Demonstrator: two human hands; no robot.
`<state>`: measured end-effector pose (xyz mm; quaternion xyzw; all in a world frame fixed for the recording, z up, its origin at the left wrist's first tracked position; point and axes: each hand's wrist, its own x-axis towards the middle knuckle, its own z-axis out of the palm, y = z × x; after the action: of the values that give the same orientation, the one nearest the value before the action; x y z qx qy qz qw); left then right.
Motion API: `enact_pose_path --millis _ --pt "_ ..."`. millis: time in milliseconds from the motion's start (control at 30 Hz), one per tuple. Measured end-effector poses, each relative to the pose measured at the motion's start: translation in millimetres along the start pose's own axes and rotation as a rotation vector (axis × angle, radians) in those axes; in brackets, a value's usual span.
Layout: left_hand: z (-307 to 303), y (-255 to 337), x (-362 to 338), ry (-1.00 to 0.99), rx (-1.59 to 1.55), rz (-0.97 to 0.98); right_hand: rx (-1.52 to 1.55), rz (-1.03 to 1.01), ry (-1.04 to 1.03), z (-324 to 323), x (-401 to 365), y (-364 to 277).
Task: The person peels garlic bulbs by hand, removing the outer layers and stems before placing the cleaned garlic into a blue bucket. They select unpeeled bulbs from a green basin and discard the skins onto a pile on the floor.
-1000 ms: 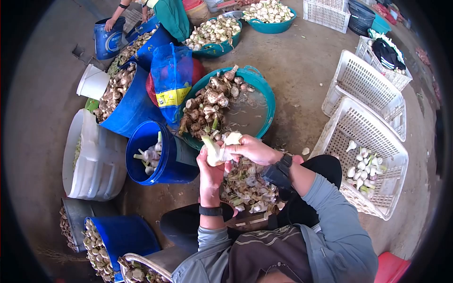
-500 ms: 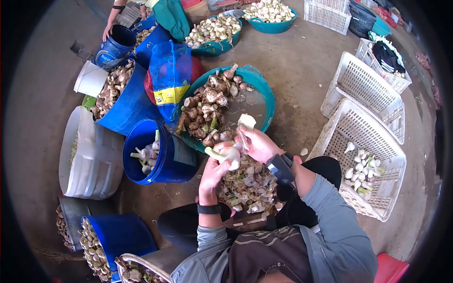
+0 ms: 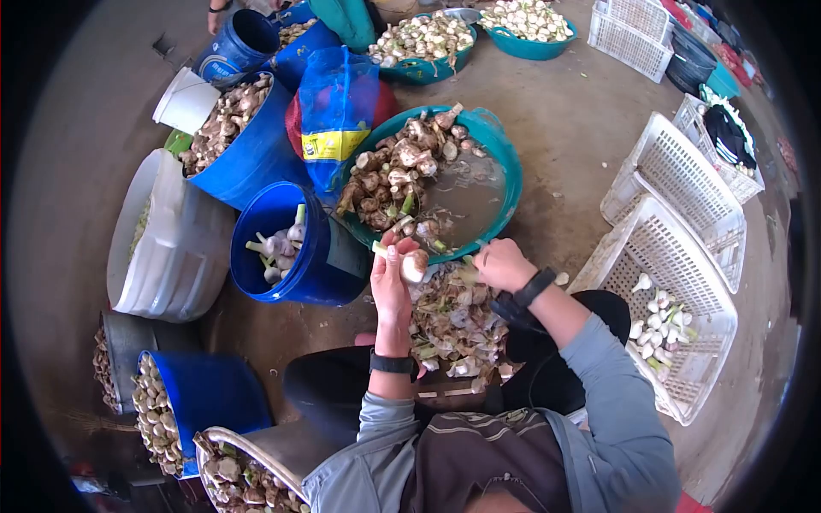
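Note:
My left hand [image 3: 392, 278] holds a garlic bulb [image 3: 415, 266] with a brownish skin and a pale green stem, above the near rim of the teal basin [image 3: 510, 184]. My right hand [image 3: 505, 267] is closed at that basin's lower right rim, over a heap of peeled skins [image 3: 457, 325]; a greenish bit shows at its fingertips, too small to name. Unpeeled bulbs [image 3: 400, 171] fill the basin's left side, with murky water at its right. Left of my left hand, a blue bucket [image 3: 329, 282] holds cleaner bulbs with stems.
White crates [image 3: 590, 256] stand at the right, the nearest with white bulbs [image 3: 660, 325]. Blue barrels [image 3: 278, 158] and a white container [image 3: 175, 274] line the left. Teal basins of bulbs [image 3: 428, 43] are at the back. Another person's hand [image 3: 215, 19] shows at the upper left.
My hands have moved apart, the right one going down and right. The white piece between my right fingers is gone from there. A browner bulb is now in my left hand. The view has shifted.

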<state>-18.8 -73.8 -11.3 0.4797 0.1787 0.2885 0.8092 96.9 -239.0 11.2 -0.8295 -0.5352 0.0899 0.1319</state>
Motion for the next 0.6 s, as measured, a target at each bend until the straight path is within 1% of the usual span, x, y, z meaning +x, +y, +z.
enact_pose_path --millis 33,67,100,167,233,267,300,367,400,433,500,533,567,600 --pt "3 8 2 0.002 0.000 0.013 -0.097 -0.100 0.124 4 4 -1" --pt "5 13 0 0.002 0.025 0.033 0.221 -0.037 0.248 11 9 -7" --pt "3 14 -3 0.006 0.048 0.047 0.600 -0.068 0.392 -5 12 -25" --pt "-2 11 -3 -0.001 0.035 0.071 0.955 -0.214 0.257 -36 16 -45" --pt "-1 12 -2 -0.057 0.041 0.051 0.755 -0.331 0.222 -33 15 -45" --pt "2 10 -3 -0.012 0.072 0.044 0.735 -0.304 0.217 -27 16 -44" --pt "3 9 -3 -0.013 0.072 0.039 0.736 -0.298 0.217 -23 16 -44" --pt "4 7 -3 -0.011 0.134 0.057 0.672 -0.311 0.209 -18 16 -42" --pt "6 4 -2 -0.005 0.190 0.101 0.580 -0.350 0.248 -15 16 -40" --pt "5 3 -2 -0.005 0.189 0.095 0.581 -0.345 0.245 -13 14 -40" --pt "1 6 0 -0.015 0.184 0.024 0.529 -0.339 0.243 -12 11 -41" --pt "-3 7 2 -0.038 0.095 -0.006 0.492 -0.315 0.247 -14 8 -46" --pt "-7 11 3 -0.045 0.015 -0.044 0.499 -0.334 0.255 -13 5 -47" --pt "-6 17 5 0.003 -0.037 -0.054 0.411 -0.331 0.229 -3 2 -39"
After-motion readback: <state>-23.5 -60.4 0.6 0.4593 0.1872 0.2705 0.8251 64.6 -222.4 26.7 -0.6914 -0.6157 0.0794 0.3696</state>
